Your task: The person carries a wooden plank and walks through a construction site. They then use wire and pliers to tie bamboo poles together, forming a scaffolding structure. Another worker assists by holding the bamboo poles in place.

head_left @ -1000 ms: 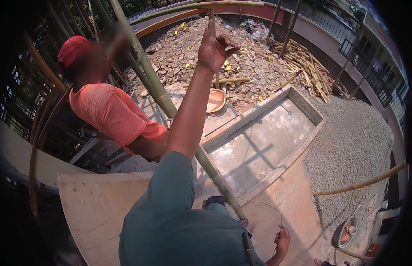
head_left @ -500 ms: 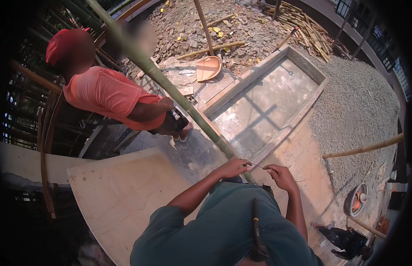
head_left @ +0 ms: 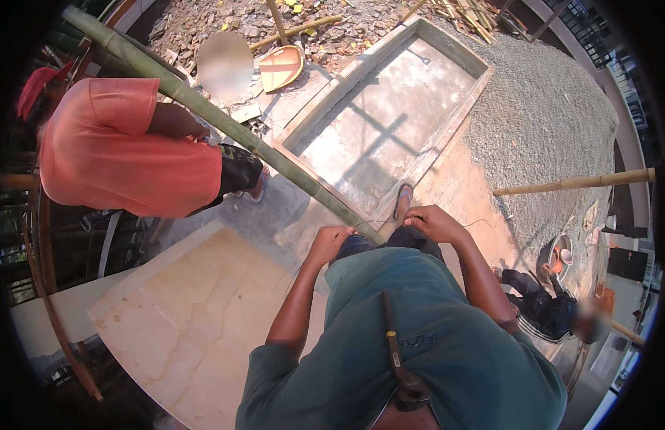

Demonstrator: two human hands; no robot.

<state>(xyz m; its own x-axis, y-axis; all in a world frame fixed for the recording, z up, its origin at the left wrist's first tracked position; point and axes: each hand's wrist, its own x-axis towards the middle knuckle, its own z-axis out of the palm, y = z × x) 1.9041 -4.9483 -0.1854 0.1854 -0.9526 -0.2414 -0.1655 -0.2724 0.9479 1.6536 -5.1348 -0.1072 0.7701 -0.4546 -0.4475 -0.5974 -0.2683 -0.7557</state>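
Note:
A thin dark wire (head_left: 387, 221) runs between my two hands in front of my waist. My left hand (head_left: 334, 240) is closed in a pinch on it. My right hand (head_left: 435, 223) pinches it from the other side, and a loose tail curves out past the knuckles. A thick green bamboo pole (head_left: 239, 136) slants down from the upper left, its lower part passing between the hands, close to the wire. On the front of my green shirt rests a dark-handled tool (head_left: 393, 347) with a yellow band; its metal head lies by the collar.
A low concrete-walled basin (head_left: 375, 129) lies ahead, with gravel (head_left: 547, 122) on its right. Close on the left stands a person in an orange shirt (head_left: 124, 150). A pale board (head_left: 203, 308) spreads at lower left; another person (head_left: 536, 301) crouches at lower right near a bamboo pole (head_left: 572, 181).
My hands have moved apart, with more wire showing between them. The person in orange has turned away and appears nearer. My view has shifted, bringing my foot into sight.

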